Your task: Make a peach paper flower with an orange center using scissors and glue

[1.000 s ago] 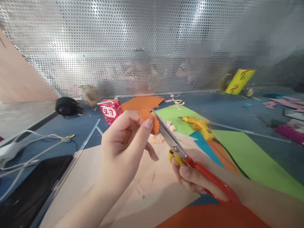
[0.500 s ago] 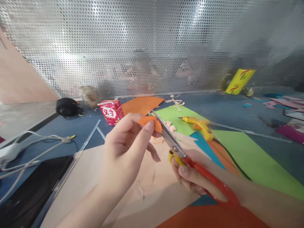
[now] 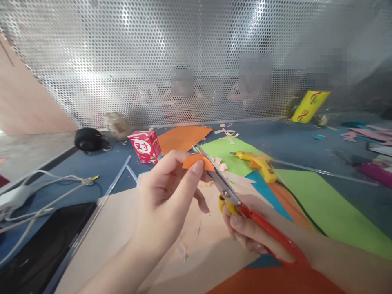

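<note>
My left hand point(image 3: 167, 200) pinches a small orange paper piece point(image 3: 197, 161) between thumb and fingers, held up above the table. My right hand point(image 3: 254, 228) grips red-handled scissors point(image 3: 241, 206), whose metal blades point up and left, slightly apart, with the orange piece between them. Beneath both hands lies a large peach paper sheet point(image 3: 122, 237) with small cuttings on it.
A yellow glue gun point(image 3: 255, 162) lies on green paper point(image 3: 321, 196). A red carton point(image 3: 144, 145), orange sheet point(image 3: 180, 136), black round object point(image 3: 88, 140), cables point(image 3: 45, 194) and a dark tablet point(image 3: 39, 249) lie left. A perforated metal screen point(image 3: 196, 61) stands behind; people sit beyond it.
The left hand has turned the orange piece flatter and shifted it slightly right along the scissor blades. The blades have opened a little. The view has drifted slightly.
</note>
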